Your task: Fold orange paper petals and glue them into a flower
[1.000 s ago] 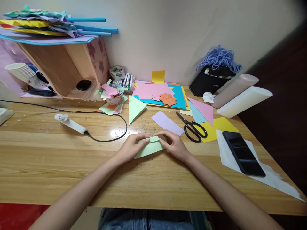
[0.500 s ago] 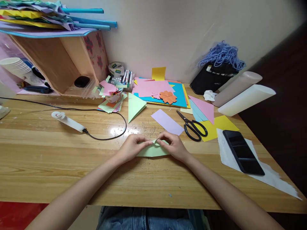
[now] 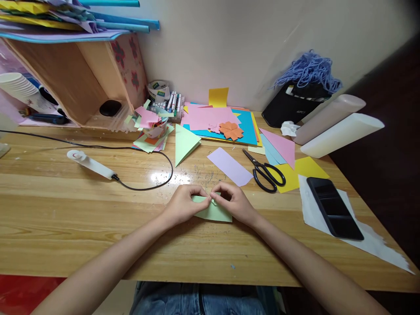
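Note:
A pale green sheet of paper (image 3: 215,213) lies on the table in front of me, its upper edge curled up between my fingertips. My left hand (image 3: 187,202) pinches that edge from the left, thumb against index finger. From the right, my right hand (image 3: 234,202) pinches it too, and the fingertips of both hands meet. Just beyond them is a lilac paper strip (image 3: 229,166). Black-handled scissors (image 3: 265,172) lie to its right, blades partly spread. A folded light green paper triangle (image 3: 185,144) stands farther back on the left.
A white corded tool (image 3: 91,164) with a looping black cable lies left. On the right are a phone (image 3: 334,208) on torn white paper, yellow paper (image 3: 303,173) and rolls (image 3: 341,135). Coloured sheets with an orange paper flower (image 3: 231,131) lie behind; an open box (image 3: 129,74) stands back left.
My fingertips have drawn together at the curled edge. The green paper has turned slightly, its lower right corner now closer to me. The view has shifted a little.

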`<state>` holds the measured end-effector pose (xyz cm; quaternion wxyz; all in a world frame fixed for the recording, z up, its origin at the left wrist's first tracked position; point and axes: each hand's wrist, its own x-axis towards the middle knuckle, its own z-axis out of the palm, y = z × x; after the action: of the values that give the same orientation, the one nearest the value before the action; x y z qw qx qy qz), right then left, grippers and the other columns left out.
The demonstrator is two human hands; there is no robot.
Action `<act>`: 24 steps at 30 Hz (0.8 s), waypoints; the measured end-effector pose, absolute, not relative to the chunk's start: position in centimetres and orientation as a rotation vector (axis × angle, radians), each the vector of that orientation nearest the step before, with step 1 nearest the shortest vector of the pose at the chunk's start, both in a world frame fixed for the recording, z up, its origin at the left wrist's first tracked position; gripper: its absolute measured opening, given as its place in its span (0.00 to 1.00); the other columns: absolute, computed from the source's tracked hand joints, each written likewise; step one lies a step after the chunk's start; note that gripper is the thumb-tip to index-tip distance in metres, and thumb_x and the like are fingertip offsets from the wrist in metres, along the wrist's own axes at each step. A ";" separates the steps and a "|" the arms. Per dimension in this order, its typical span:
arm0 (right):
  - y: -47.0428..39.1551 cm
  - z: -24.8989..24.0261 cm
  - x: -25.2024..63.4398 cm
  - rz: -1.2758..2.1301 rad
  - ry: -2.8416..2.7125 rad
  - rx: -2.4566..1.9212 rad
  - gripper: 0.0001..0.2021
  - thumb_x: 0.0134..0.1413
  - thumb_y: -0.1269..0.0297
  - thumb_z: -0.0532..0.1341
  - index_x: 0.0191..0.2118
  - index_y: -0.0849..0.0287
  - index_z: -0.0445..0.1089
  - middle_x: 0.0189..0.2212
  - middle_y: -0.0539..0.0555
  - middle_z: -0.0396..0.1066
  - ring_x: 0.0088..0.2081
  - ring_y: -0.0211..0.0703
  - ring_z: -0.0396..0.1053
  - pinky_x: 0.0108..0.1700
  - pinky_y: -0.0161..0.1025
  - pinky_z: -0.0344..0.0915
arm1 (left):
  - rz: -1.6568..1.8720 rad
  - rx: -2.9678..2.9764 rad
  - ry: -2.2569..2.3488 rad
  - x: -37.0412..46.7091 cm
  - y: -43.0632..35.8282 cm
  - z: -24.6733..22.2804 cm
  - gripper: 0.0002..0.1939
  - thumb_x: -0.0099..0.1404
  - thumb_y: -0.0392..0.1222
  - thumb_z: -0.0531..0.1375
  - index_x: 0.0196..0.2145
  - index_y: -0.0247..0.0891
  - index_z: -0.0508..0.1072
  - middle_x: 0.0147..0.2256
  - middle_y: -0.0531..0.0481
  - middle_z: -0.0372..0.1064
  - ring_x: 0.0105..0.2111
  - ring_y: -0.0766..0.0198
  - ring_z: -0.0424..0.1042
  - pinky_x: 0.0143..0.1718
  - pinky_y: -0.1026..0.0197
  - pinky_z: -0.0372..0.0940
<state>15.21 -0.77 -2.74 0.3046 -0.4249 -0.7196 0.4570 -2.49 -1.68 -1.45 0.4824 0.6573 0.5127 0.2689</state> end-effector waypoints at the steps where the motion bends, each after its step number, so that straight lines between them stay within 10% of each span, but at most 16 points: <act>1: -0.8 -2.7 15.1 1.208 -1.902 -1.125 0.08 0.54 0.61 0.55 0.29 0.59 0.66 0.25 0.50 0.66 0.27 0.35 0.62 0.27 0.32 0.59 | 0.651 1.599 1.255 -2.5 -1.7 -1.5 0.12 0.55 0.46 0.57 0.23 0.34 0.73 0.24 0.53 0.70 0.26 0.66 0.65 0.27 0.67 0.57; 24: -0.6 -3.4 14.8 1.180 -1.776 -1.191 0.10 0.53 0.59 0.57 0.27 0.59 0.65 0.25 0.49 0.66 0.28 0.37 0.63 0.30 0.34 0.60 | 0.692 1.588 1.283 -2.2 -1.1 -2.0 0.10 0.52 0.44 0.58 0.23 0.34 0.73 0.23 0.53 0.68 0.25 0.67 0.64 0.26 0.67 0.56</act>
<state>14.82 -0.64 -3.39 0.3424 -0.4580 -0.6832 0.4540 -2.19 -1.14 -2.02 0.4730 0.6490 0.5244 0.2829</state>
